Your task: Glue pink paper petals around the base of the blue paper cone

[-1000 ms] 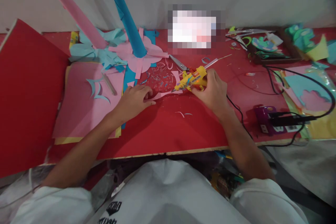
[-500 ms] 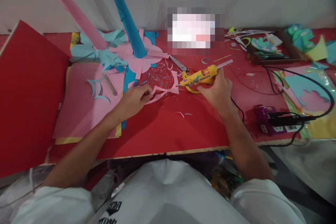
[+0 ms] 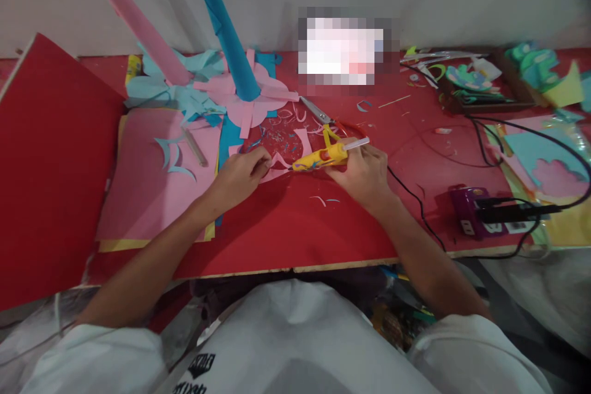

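My right hand (image 3: 362, 178) is wrapped round a yellow hot glue gun (image 3: 318, 159) with a clear glue stick out of its back. The gun's nozzle points left, by the pink paper scraps (image 3: 302, 140). My left hand (image 3: 244, 171) is closed, its thumb and fingers pressed together just left of the nozzle. What lies in that pinch, if anything, is too small to make out. Beyond the hands stands a blue paper cone (image 3: 226, 31) on a pink scalloped paper base (image 3: 270, 95). Scissors (image 3: 318, 112) with red handles lie behind the glue gun.
Pink paper sheets (image 3: 143, 197) are stacked at left, beside a raised red board (image 3: 50, 178). A pink paper tube (image 3: 133, 18) leans at the back. A brown tray (image 3: 521, 95), a purple box (image 3: 467, 212) and black cables (image 3: 566, 154) occupy the right side.
My right hand has brought the glue gun left and down, so its nozzle is now close to my left fingers. The left hand has barely moved.
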The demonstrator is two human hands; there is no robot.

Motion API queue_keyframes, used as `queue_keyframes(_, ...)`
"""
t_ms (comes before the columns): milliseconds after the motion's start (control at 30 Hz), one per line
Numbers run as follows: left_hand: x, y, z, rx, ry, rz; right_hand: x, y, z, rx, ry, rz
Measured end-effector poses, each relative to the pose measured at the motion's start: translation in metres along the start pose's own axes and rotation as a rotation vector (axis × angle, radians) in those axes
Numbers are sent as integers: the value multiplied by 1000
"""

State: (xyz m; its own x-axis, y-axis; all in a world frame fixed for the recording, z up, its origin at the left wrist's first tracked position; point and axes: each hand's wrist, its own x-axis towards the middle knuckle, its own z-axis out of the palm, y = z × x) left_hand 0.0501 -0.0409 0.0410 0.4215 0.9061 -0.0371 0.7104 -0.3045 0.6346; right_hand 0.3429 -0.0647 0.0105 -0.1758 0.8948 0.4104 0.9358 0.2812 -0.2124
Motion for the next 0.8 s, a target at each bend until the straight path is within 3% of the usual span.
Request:
queue_keyframes(467,0,0,5,-2,-6,-4,0,-2,4,-55,-30,-133)
queue_keyframes(800,2,-3,7,-70,23,-20,2,1,0,-76,-64,-125)
